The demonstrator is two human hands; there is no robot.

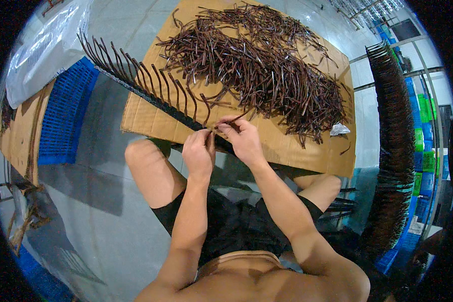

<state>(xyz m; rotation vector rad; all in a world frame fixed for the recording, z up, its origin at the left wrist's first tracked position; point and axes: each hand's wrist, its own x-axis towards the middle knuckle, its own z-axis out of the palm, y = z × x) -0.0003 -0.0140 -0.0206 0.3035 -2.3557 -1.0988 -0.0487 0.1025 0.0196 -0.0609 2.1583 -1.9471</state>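
Observation:
A long dark strip (162, 104) runs slantwise from the far left toward my hands, with a row of curved brown strands standing up along it. My left hand (198, 152) pinches this strip near its close end, fingers pressed together. Right beside it, my right hand (242, 141) holds a thin brown strand (241, 117) between thumb and fingers, its free end pointing up and right. The fingertips of both hands nearly meet at the strip. Beyond them, a big loose heap of brown strands (256, 70) covers much of a cardboard sheet (158, 128).
A crumpled white scrap (340, 129) lies at the cardboard's right. To the left stand a blue plastic crate (68, 113) and a white plastic sack (48, 48). On the right hangs a long row of dark bristly strands (393, 126), with green and blue crates (427, 161) behind.

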